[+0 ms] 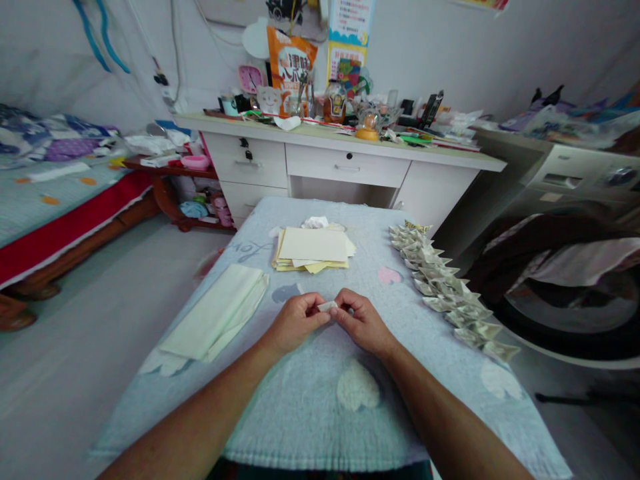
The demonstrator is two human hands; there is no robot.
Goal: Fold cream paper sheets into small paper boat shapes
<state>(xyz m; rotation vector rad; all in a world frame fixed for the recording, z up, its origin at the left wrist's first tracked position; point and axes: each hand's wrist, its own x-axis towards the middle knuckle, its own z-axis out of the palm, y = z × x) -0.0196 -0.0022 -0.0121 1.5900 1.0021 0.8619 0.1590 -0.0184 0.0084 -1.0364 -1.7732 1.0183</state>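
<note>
My left hand (299,320) and my right hand (361,321) meet over the middle of the cloth-covered table (300,413). Between their fingertips is a small folded piece of paper (327,307), pinched from both sides. Fingers hide part of it. Beyond my hands lies a stack of cream and yellow paper sheets (314,245), with crumpled white paper (316,223) behind it. A folded pale green cloth or paper bundle (217,313) rests to the left. Along the right edge stand rows of folded paper pieces (445,283), pointed like little boats.
A white desk (350,175) crowded with jars, a snack bag (291,70) and a pink clock (250,79) stands behind the table. On the right is a washing machine (560,173) with clothes in its door opening. A bed (75,220) is at the left.
</note>
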